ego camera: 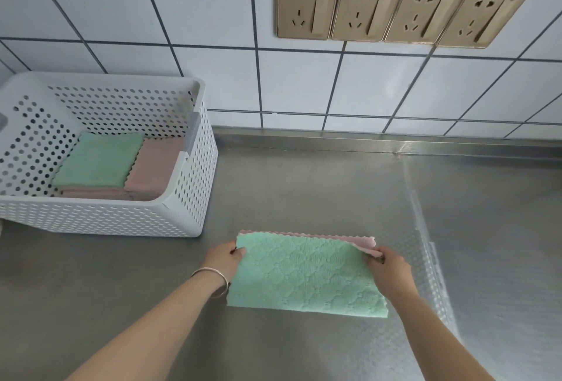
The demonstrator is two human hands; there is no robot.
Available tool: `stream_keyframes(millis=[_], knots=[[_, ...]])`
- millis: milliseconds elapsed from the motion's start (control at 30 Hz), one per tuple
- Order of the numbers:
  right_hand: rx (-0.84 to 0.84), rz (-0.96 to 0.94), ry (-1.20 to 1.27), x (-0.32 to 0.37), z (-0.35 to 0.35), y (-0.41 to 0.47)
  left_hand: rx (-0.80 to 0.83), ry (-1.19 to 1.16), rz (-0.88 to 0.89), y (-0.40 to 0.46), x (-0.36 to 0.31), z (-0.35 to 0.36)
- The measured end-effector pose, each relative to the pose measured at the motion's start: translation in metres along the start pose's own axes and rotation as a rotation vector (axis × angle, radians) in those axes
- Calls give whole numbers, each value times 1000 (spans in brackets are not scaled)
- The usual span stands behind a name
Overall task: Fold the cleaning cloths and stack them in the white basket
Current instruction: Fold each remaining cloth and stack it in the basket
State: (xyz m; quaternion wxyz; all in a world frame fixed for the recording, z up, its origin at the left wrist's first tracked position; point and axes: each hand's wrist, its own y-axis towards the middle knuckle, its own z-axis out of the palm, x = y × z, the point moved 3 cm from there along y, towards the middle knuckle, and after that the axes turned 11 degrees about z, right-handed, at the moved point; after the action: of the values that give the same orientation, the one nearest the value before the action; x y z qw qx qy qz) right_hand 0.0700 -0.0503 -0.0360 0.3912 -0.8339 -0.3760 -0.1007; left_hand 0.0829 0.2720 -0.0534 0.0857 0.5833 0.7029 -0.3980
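A green cleaning cloth with a pink underside [307, 275] lies folded in half on the steel counter, its pink edge showing along the far side. My left hand [223, 260] pinches its far left corner. My right hand [387, 268] pinches its far right corner, where the pink layer curls up. The white perforated basket [185, 198] stands at the back left. Inside it a folded green cloth [97, 160] rests on pink folded cloths [152, 167].
The steel counter [304, 183] meets a white tiled wall with a raised lip at the back. Several gold wall sockets [395, 8] sit above. A reflective dimpled strip [431, 259] runs down the counter to the right of my right hand.
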Motion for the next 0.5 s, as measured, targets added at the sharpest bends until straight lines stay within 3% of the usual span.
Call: stream_keyframes(millis=[500], knots=[[-85,79,-1,-1,8,13,-29,6,-82,4,3,5]])
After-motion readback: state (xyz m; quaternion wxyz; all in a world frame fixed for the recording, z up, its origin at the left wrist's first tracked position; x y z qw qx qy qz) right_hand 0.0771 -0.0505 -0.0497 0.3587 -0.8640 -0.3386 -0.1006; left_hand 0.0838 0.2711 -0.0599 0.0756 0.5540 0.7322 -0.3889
